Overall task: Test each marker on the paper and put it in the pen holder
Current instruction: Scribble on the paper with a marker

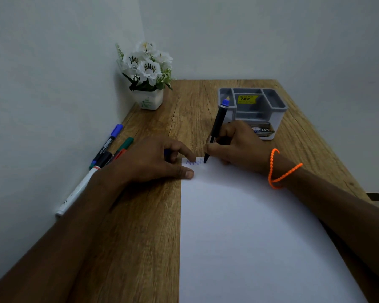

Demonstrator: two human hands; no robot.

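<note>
Presently the right hand (pixel 234 145) holds a black marker (pixel 217 127) with a blue end, its fingers (pixel 212 147) clamped around the lower barrel. The marker leans with its top toward 1 o'clock, and its tip touches the far left corner of the white paper (pixel 249 226). Just to the 9 o'clock side of the tip runs a blue zigzag scribble (pixel 194 162) on the sheet. An orange beaded band (pixel 280 171) circles the right wrist.

The left hand (pixel 153 160) lies palm down on the wooden table (pixel 140 226) at the paper's far left corner. Its thumb presses the sheet's left edge and its forefinger reaches the top corner. The other fingers are curled over something blue, only a sliver of which shows; what it is cannot be told.

At 1 o'clock from the right hand, just behind it, stands the grey pen holder (pixel 253 110), with several open compartments and a yellow price sticker (pixel 246 99) inside. No marker stands in any compartment that can be seen.

Toward 9 o'clock of the left hand, along the wall, lie the remaining markers close together: a blue-capped marker (pixel 109 141), a green-capped marker (pixel 126 143), a red one (pixel 119 154) partly hidden by the hand, and a white marker (pixel 77 191) nearest the camera with a black cap and a red ring.

At 11 o'clock, in the table's far corner, sits a white pot of white flowers (pixel 147 71), well apart from the rest.
</note>
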